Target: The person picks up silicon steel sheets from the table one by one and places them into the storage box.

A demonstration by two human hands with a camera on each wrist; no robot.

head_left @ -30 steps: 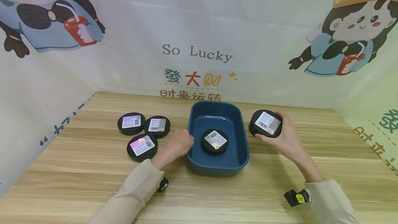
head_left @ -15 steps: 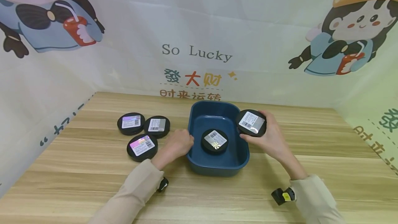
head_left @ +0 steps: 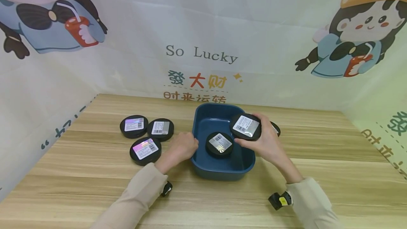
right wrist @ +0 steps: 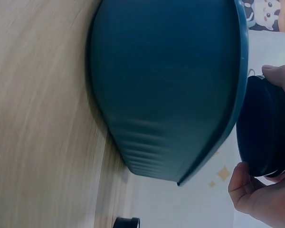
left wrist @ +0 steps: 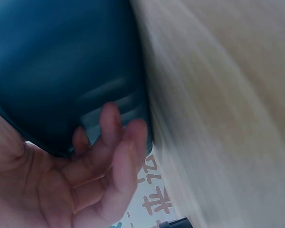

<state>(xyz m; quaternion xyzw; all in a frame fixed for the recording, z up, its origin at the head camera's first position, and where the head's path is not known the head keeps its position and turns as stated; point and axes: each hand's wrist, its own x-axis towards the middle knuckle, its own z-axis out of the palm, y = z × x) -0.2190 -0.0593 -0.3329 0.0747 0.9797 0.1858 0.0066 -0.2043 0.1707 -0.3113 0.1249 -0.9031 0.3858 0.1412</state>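
A blue rectangular basin (head_left: 224, 175) stands on the table, with one flat round black container (head_left: 219, 145) lying inside, label up. My left hand (head_left: 182, 148) holds the basin's left rim. In the left wrist view its fingers (left wrist: 128, 156) curl against the outer wall. My right hand (head_left: 266, 140) grips a second flat round black container (head_left: 245, 126) by its edge, above the basin's right rim. In the right wrist view this container (right wrist: 259, 126) is apart from the rim, its dark underside showing. Behind the right hand, another black container (head_left: 276, 128) is partly hidden.
Left of the basin, three more black containers with white labels lie close together: one at the back (head_left: 134, 126), one beside it (head_left: 160, 129) and one in front (head_left: 145, 150). A printed cloth (head_left: 200, 31) hangs behind the wooden table (head_left: 206, 204).
My right hand has carried its container leftward from beside the basin to over its right rim. A black container behind that hand has come into view. The left hand stays put.
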